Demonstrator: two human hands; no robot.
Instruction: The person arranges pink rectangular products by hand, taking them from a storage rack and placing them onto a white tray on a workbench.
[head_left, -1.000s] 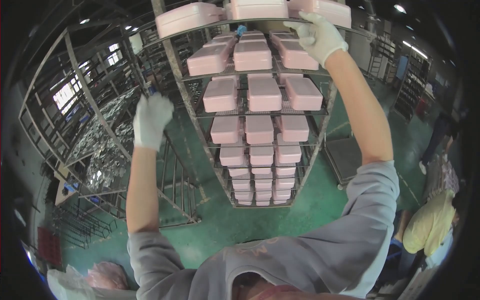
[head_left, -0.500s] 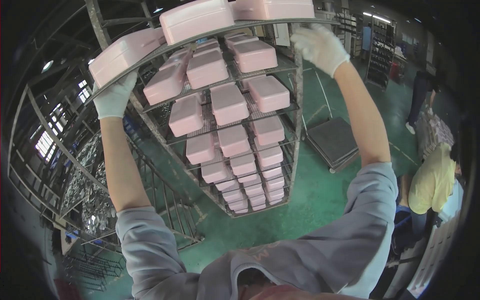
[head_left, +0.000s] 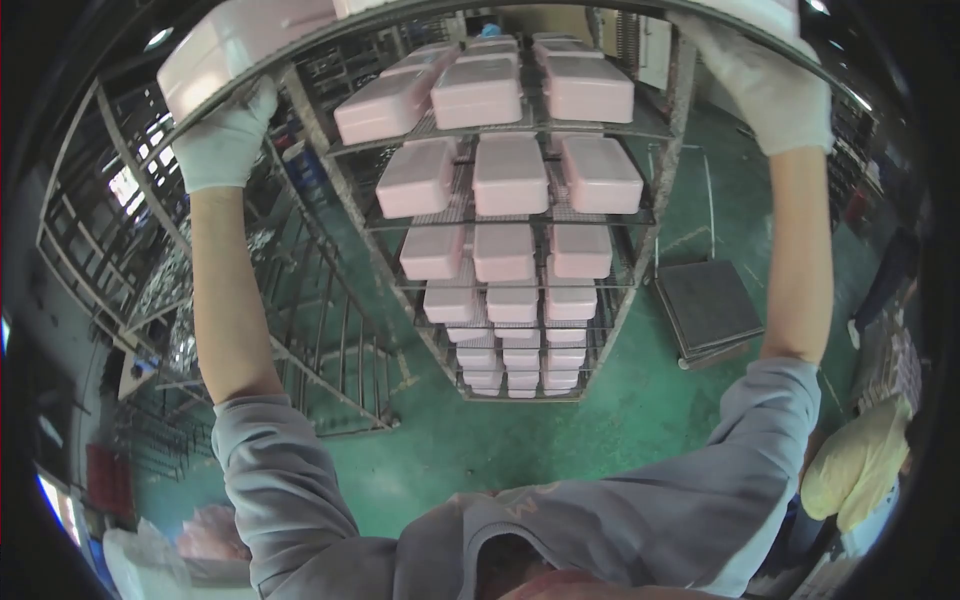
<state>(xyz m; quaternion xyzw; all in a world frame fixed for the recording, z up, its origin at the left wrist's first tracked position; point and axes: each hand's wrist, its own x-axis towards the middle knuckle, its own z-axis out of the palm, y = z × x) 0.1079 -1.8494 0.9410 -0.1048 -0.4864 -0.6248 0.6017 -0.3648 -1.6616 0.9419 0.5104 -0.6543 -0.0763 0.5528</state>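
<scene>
Overhead, a dark wire-mesh tray [head_left: 296, 49] carries several glossy pale pink box-shaped pieces [head_left: 232, 48]. My left hand [head_left: 228, 138], in a white glove, grips the tray's left end, its fingers curled at the edge. Toward the right end, my gloved right hand [head_left: 775, 95] holds the tray from below, and its fingertips are partly hidden. Behind and beneath it stands a tall metal rack [head_left: 668, 165], with more pink pieces [head_left: 511, 175] in rows on its mesh shelves.
A low dark platform [head_left: 708, 308] sits on the green floor right of the rack. Metal frames [head_left: 325, 330] stand to the left. A person in a yellow top [head_left: 858, 465] is at the lower right. Plastic-wrapped items [head_left: 150, 560] lie at the lower left.
My right hand has gone from beside the tray's right end to holding it. The tray appears higher and nearer in view, and my view has turned so the rack sits further right.
</scene>
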